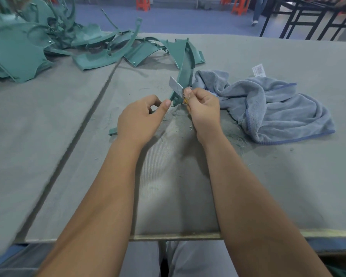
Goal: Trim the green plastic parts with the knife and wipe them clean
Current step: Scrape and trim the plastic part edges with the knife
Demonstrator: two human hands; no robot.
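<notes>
Pinching green part (185, 74), left fingers (164, 105); right fingers (190, 94) around knife (176, 85)

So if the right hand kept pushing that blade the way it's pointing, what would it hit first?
Probably the curved green part itself: the blade in the right hand already lies against its edge, angled up-left. Beyond that lies bare table, though depth is hard to judge.

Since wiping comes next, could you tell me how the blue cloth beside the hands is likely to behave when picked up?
The blue cloth lies crumpled in soft folds, so it will probably droop limply. Its fluffy pile suggests it is light and unlikely to slip.
</notes>
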